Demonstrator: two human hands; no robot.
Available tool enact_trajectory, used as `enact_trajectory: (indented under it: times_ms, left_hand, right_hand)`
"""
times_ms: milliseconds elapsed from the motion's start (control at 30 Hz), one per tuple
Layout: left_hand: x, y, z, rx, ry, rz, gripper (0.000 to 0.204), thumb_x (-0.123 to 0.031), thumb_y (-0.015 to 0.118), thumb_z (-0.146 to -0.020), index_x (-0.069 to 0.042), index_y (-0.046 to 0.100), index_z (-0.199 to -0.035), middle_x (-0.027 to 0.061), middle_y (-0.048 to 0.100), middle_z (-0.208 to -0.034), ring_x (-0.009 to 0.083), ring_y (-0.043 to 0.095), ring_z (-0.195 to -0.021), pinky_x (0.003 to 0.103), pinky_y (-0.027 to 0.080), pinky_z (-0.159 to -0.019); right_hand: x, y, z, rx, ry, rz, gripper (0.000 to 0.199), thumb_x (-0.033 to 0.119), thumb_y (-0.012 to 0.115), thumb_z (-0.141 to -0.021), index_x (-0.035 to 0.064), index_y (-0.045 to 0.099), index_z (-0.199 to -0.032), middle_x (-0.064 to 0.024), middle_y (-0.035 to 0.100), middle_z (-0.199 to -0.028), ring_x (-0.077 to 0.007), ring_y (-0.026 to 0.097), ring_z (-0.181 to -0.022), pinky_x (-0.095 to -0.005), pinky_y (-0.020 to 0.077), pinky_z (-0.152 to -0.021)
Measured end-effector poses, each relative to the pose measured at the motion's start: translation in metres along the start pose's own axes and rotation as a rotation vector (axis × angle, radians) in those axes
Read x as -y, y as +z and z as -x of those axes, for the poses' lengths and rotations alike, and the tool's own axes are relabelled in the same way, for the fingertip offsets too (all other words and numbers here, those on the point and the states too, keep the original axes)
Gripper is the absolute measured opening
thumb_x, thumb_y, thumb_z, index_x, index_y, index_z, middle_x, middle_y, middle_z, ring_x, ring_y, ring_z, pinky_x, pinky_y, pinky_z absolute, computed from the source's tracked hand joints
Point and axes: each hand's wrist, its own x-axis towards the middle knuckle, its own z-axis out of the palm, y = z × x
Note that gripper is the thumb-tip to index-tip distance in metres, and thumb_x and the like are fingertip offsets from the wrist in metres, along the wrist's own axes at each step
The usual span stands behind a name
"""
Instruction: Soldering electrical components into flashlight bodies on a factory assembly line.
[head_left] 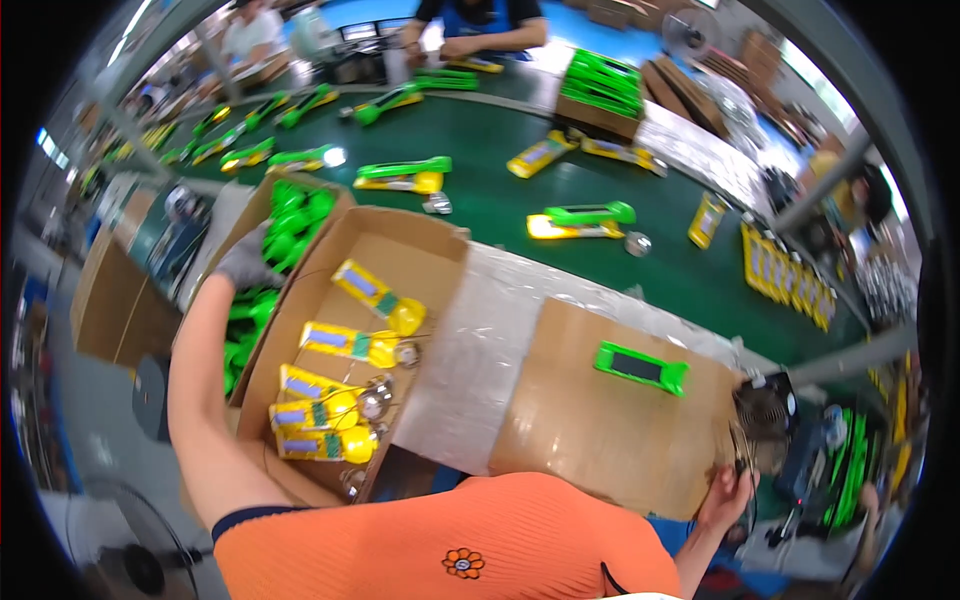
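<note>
My left hand, in a grey glove, reaches into a cardboard box of green plastic parts at the left. Its fingers are partly hidden among the parts, so whether it grips one cannot be told. At the lower right my right hand is closed on a thin dark tool with a cord, its exact kind unclear. Between my hands, a green plastic housing with a dark panel lies on a flat cardboard sheet.
An open carton holds several yellow pieces with clear bulbs. Green and yellow units lie along the green conveyor belt. A black device stands beside the cardboard sheet. Co-workers are across the belt.
</note>
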Motion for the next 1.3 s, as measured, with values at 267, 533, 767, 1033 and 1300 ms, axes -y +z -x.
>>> enact_trajectory:
  times_ms: [267, 533, 767, 1033, 1300]
  left_hand:
    - [0.004, 0.004, 0.022, -0.255, 0.019, -0.157, 0.099, -0.012, 0.089, -0.057, -0.006, 0.041, -0.143, 0.0203, 0.056, -0.133, 0.0336, 0.055, -0.123, 0.039, 0.044, -0.106]
    - [-0.042, -0.074, 0.037, -0.444, -0.026, -0.303, 0.092, -0.003, 0.081, -0.066, -0.004, 0.038, -0.147, 0.0186, 0.058, -0.131, 0.0305, 0.059, -0.118, 0.038, 0.048, -0.101]
    - [-0.293, -0.010, 0.071, -0.171, 0.679, 0.233, 0.085, 0.004, 0.077, -0.070, -0.007, 0.039, -0.145, 0.0112, 0.061, -0.127, 0.0196, 0.063, -0.112, 0.032, 0.052, -0.095]
    - [-0.518, 0.151, 0.113, -0.025, 1.034, -0.038, 0.096, -0.038, 0.087, -0.056, -0.005, 0.046, -0.136, 0.0164, 0.061, -0.111, 0.0366, 0.060, -0.105, 0.046, 0.048, -0.094]
    - [-0.528, 0.186, 0.097, 0.168, 1.010, 0.323, 0.074, -0.038, 0.084, -0.073, -0.006, 0.057, -0.134, 0.0220, 0.057, -0.130, 0.0382, 0.054, -0.124, 0.042, 0.043, -0.106]
  right_hand:
    - [-0.003, 0.005, -0.002, -0.010, -0.014, 0.014, 0.013, 0.010, 0.055, -0.098, 0.0123, 0.046, -0.088, 0.0006, 0.043, -0.061, -0.0138, 0.051, -0.065, -0.0336, 0.0470, -0.086]
    - [0.003, 0.001, -0.001, 0.042, 0.053, -0.078, 0.018, 0.011, 0.055, -0.098, 0.0170, 0.044, -0.085, 0.0013, 0.046, -0.062, -0.0131, 0.054, -0.070, -0.0368, 0.0466, -0.094]
    - [0.007, 0.004, -0.003, 0.046, 0.065, -0.167, 0.015, 0.011, 0.055, -0.098, 0.0159, 0.048, -0.086, 0.0011, 0.045, -0.062, -0.0138, 0.053, -0.071, -0.0375, 0.0476, -0.095]
    - [0.032, -0.011, -0.010, 0.101, -0.088, -0.147, 0.009, 0.013, 0.057, -0.097, 0.0103, 0.049, -0.100, -0.0015, 0.047, -0.065, -0.0159, 0.055, -0.070, -0.0402, 0.0479, -0.094]
    - [0.020, -0.037, -0.016, 0.097, -0.019, -0.131, 0.012, 0.010, 0.058, -0.096, 0.0079, 0.047, -0.102, -0.0025, 0.049, -0.066, -0.0169, 0.054, -0.068, -0.0411, 0.0485, -0.091]
